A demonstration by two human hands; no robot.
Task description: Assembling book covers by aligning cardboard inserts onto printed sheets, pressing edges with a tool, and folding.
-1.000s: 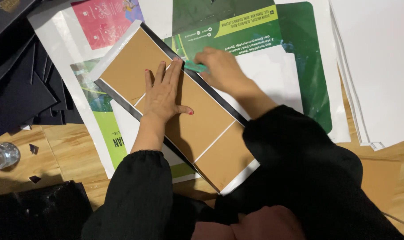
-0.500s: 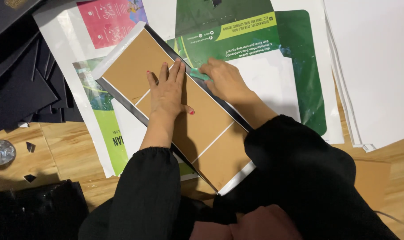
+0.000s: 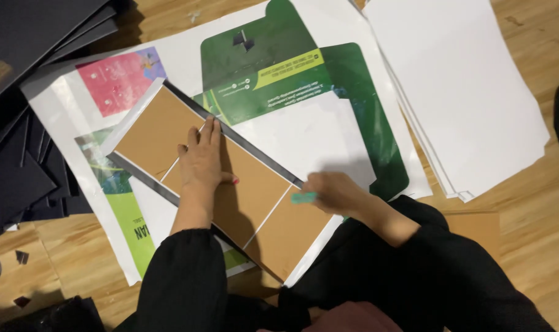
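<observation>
Left hand: we are pressing our left hand (image 3: 203,161) flat on the board (image 3: 218,184), palm down, fingers straight and together, pointing up toward the far long edge; it is open and gripping nothing.
Right hand: we are closing our right hand (image 3: 332,192) around a small teal tool (image 3: 304,197); the tool's end is sticking out to the left of the fingers, just at the board's far edge near its lower end.
Board: the board is lying flat and slanted, running from upper left to lower right; it is showing three brown panels parted by thin pale lines, with a dark strip (image 3: 242,142) along the far long side and a white border at the short ends.
Under the board: it is resting on a large white sheet (image 3: 310,135) printed with a green box outline, a pink patch (image 3: 117,80) at upper left and a green strip at lower left.
Right side: a stack of white sheets (image 3: 464,92) is lying well apart from the board.
Left side: black boards (image 3: 21,123) are lying piled and fanned out.
Surface: everything is sitting on a wooden floor (image 3: 525,221).
Sleeves: we are wearing black sleeves (image 3: 181,276) reaching to both wrists.
</observation>
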